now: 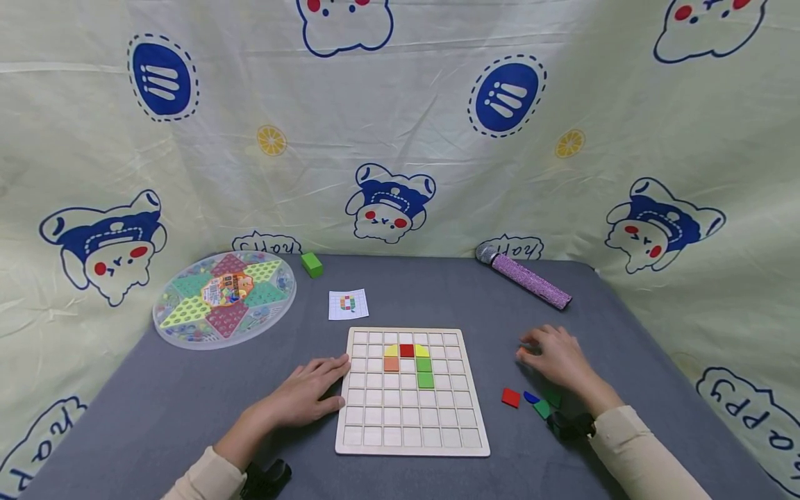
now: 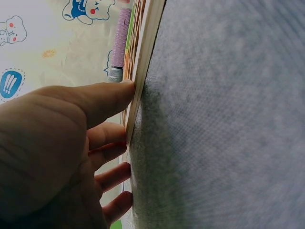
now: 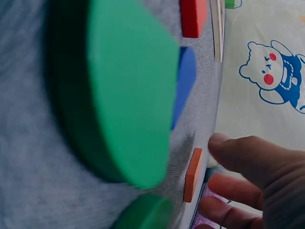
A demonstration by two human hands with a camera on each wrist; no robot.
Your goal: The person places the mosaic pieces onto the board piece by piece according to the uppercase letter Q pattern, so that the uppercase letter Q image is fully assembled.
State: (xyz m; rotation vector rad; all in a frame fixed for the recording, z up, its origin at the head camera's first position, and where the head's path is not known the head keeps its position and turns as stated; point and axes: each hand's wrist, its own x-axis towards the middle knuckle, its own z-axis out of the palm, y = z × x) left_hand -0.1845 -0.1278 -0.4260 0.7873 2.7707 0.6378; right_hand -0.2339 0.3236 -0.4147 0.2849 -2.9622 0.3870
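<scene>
My left hand (image 1: 309, 392) rests by the left edge of a pale wooden grid board (image 1: 412, 436), its thumb and fingertips touching the rim. In the board's upper cells sit two yellow pieces (image 1: 422, 350), a red square (image 1: 407, 351), an orange square (image 1: 391, 364) and two green squares (image 1: 425, 380). Right of the board, my right hand (image 1: 559, 355) hovers over the table with fingers loosely bent. An orange piece (image 3: 192, 175) lies just below its fingertips, apart from the thumb in the right wrist view.
Near the right wrist lie a red square (image 1: 510, 397), a blue piece (image 1: 531, 397) and green pieces (image 3: 133, 95). A pattern card (image 1: 348, 305), green block (image 1: 311, 264), round clear box (image 1: 225, 298) and glittery purple microphone (image 1: 528, 279) are farther back.
</scene>
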